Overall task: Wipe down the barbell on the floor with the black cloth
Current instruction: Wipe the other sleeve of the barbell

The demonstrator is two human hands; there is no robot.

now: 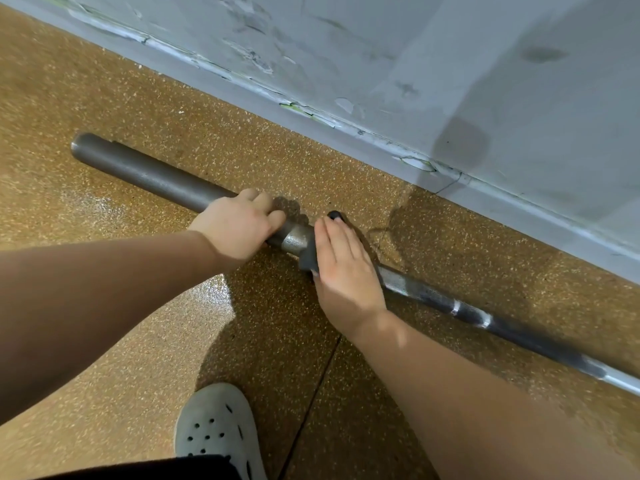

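A grey steel barbell [145,171] lies on the speckled brown floor, running from upper left to lower right, parallel to the wall. My left hand [239,226] grips the thick sleeve near the collar, fingers curled over the top. My right hand [343,268] lies on the bar just right of the shiny collar [296,239], fingers straight and together, pressing the black cloth [309,259] against the bar. Only bits of the cloth show: a dark strip under the palm and a small tip past the fingertips. The thinner shaft [485,318] continues out to the right edge.
A scuffed grey wall with a chipped skirting [311,112] runs close behind the bar. A foot in a pale perforated clog [216,431] stands on the floor below my hands. A floor seam [311,393] runs between the tiles.
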